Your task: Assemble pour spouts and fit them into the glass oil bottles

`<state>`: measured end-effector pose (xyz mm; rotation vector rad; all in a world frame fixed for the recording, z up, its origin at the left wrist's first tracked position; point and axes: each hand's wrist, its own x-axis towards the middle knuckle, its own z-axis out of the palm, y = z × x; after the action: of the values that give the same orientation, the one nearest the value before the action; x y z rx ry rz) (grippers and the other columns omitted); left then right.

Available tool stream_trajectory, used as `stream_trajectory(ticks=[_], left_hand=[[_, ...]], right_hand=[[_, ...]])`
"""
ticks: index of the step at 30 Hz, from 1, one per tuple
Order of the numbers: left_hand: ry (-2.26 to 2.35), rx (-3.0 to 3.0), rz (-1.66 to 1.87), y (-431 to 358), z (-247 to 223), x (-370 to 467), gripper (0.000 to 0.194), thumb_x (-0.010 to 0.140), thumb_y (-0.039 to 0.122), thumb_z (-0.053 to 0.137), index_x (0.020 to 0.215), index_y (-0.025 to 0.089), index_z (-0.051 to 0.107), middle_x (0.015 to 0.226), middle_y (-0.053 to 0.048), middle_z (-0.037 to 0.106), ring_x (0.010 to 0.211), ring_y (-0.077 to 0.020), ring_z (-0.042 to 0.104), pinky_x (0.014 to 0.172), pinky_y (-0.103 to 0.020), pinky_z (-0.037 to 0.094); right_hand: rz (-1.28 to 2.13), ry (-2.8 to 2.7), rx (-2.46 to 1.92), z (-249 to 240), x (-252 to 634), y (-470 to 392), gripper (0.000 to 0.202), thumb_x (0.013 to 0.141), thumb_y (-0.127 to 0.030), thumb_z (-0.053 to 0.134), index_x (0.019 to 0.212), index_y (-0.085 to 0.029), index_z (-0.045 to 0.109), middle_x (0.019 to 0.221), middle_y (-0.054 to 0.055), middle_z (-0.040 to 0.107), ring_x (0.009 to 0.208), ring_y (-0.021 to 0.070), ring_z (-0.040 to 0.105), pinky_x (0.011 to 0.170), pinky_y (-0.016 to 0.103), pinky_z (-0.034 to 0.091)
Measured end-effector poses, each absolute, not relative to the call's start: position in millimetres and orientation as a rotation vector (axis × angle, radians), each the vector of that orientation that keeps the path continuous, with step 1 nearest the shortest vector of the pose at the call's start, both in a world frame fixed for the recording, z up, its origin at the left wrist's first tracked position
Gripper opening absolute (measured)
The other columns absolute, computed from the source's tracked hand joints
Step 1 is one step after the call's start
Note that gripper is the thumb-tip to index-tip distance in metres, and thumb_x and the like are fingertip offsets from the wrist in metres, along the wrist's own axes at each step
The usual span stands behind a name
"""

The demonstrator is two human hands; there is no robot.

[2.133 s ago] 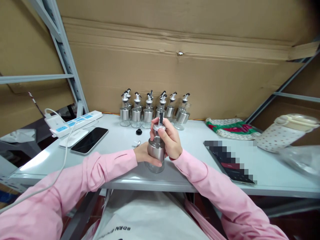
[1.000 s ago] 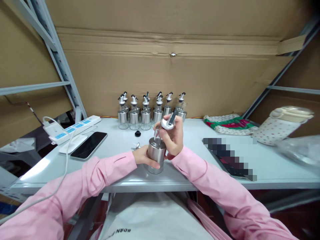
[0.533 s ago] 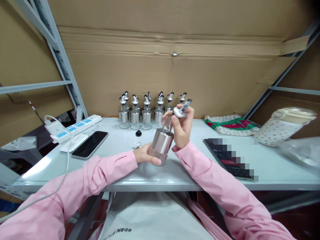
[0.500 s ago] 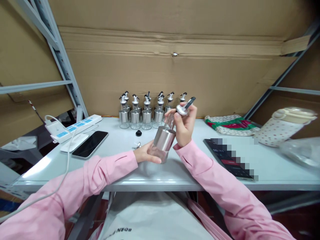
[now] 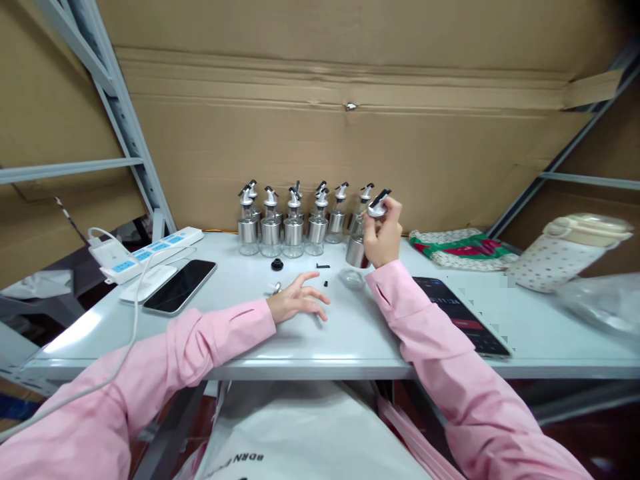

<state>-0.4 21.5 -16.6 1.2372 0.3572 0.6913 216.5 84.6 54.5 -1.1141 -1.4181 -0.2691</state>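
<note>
My right hand [image 5: 384, 235] grips the neck and spout cap of a glass oil bottle [image 5: 356, 253] with a steel band, nearly upright over the table's right-middle part. Fingers spread and holding nothing, my left hand [image 5: 299, 299] hovers over the table. Close to it are a small metallic spout piece [image 5: 277, 288], partly hidden behind the hand, a black stopper [image 5: 277, 265], a thin black strip [image 5: 323, 267] and a tiny black piece [image 5: 326, 284]. Several similar bottles [image 5: 271, 233] with pourer spouts stand in rows at the back.
On the left lie a phone [image 5: 181, 287] and a power strip [image 5: 155, 255] with a white cable. To the right are a tablet-like timer screen [image 5: 463, 317], a patterned cloth [image 5: 463, 250], a dotted tumbler [image 5: 545, 257] and a clear plastic bag [image 5: 603, 303]. Cardboard [image 5: 350, 147] walls the back.
My left hand has let go of the bottle and spread its fingers. The right hand has carried the bottle rightward and straightened it. The strip and tiny piece now show.
</note>
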Motion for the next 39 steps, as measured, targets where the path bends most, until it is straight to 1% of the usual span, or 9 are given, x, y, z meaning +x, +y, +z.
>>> stream_trajectory(ticks=[6, 8, 11, 13, 18, 25, 30, 36, 39], left_hand=[[0.347, 1.234, 0.698, 22, -17, 0, 0.080, 0.062, 0.024, 0.075, 0.124, 0.022, 0.024, 0.091, -0.004, 0.061, 0.068, -0.0213, 0.067, 0.078, -0.041, 0.039], [0.339, 1.244, 0.688, 23, -17, 0, 0.078, 0.062, 0.025, 0.075, 0.123, 0.022, 0.026, 0.090, -0.004, 0.061, 0.068, -0.0211, 0.066, 0.077, -0.041, 0.040], [0.335, 1.257, 0.681, 23, -18, 0, 0.076, 0.062, 0.025, 0.075, 0.122, 0.021, 0.028, 0.090, -0.004, 0.061, 0.068, -0.0206, 0.066, 0.077, -0.040, 0.040], [0.330, 1.265, 0.680, 23, -17, -1, 0.074, 0.063, 0.025, 0.074, 0.122, 0.021, 0.029, 0.090, -0.004, 0.061, 0.069, -0.0204, 0.066, 0.077, -0.040, 0.040], [0.318, 1.282, 0.658, 23, -16, -1, 0.070, 0.065, 0.025, 0.073, 0.121, 0.021, 0.032, 0.089, -0.005, 0.062, 0.070, -0.0200, 0.066, 0.078, -0.039, 0.040], [0.314, 1.278, 0.644, 24, -17, -1, 0.067, 0.064, 0.027, 0.074, 0.118, 0.020, 0.036, 0.088, -0.005, 0.063, 0.070, -0.0198, 0.066, 0.075, -0.037, 0.041], [0.316, 1.281, 0.636, 24, -17, -1, 0.065, 0.063, 0.028, 0.075, 0.116, 0.020, 0.038, 0.087, -0.004, 0.063, 0.069, -0.0190, 0.066, 0.073, -0.036, 0.042], [0.314, 1.287, 0.626, 24, -17, 0, 0.065, 0.063, 0.027, 0.075, 0.116, 0.019, 0.039, 0.087, -0.004, 0.063, 0.070, -0.0189, 0.066, 0.074, -0.036, 0.042], [0.319, 1.287, 0.621, 23, -16, 0, 0.064, 0.063, 0.028, 0.075, 0.116, 0.019, 0.039, 0.087, -0.004, 0.063, 0.070, -0.0187, 0.066, 0.074, -0.036, 0.042]], right_hand=[[-0.360, -1.451, -1.214, 48, 219, 91, 0.034, 0.080, -0.033, 0.047, 0.112, -0.023, 0.044, 0.078, 0.003, 0.063, 0.064, 0.0191, 0.059, 0.061, 0.030, 0.044], [-0.387, -1.488, -1.192, 49, 219, 91, 0.032, 0.080, -0.034, 0.048, 0.110, -0.022, 0.047, 0.084, 0.004, 0.063, 0.070, 0.0194, 0.059, 0.063, 0.030, 0.044], [-0.494, -1.515, -1.150, 50, 219, 91, 0.029, 0.079, -0.032, 0.049, 0.105, -0.020, 0.052, 0.099, 0.010, 0.058, 0.089, 0.0220, 0.057, 0.070, 0.032, 0.045], [-0.558, -1.509, -1.164, 50, 221, 91, 0.027, 0.078, -0.030, 0.051, 0.103, -0.020, 0.054, 0.102, 0.011, 0.054, 0.093, 0.0228, 0.056, 0.071, 0.032, 0.045], [-0.569, -1.577, -1.216, 45, 227, 95, 0.026, 0.078, -0.025, 0.048, 0.104, -0.022, 0.051, 0.100, 0.006, 0.055, 0.075, 0.0178, 0.059, 0.064, 0.028, 0.043], [-0.606, -1.589, -1.270, 39, 231, 102, 0.025, 0.081, -0.025, 0.042, 0.105, -0.024, 0.050, 0.099, 0.004, 0.063, 0.073, 0.0166, 0.062, 0.063, 0.026, 0.042], [-0.511, -1.496, -1.322, 37, 228, 103, 0.033, 0.080, -0.040, 0.047, 0.106, -0.019, 0.047, 0.079, 0.005, 0.068, 0.064, 0.0195, 0.063, 0.060, 0.028, 0.043], [-0.476, -1.664, -1.325, 35, 224, 103, 0.049, 0.080, -0.045, 0.048, 0.119, -0.016, 0.042, 0.096, 0.011, 0.067, 0.080, 0.0248, 0.064, 0.067, 0.033, 0.046], [-0.485, -1.813, -1.291, 35, 223, 104, 0.053, 0.079, -0.040, 0.051, 0.124, -0.014, 0.039, 0.116, 0.015, 0.059, 0.100, 0.0260, 0.058, 0.079, 0.037, 0.046]])
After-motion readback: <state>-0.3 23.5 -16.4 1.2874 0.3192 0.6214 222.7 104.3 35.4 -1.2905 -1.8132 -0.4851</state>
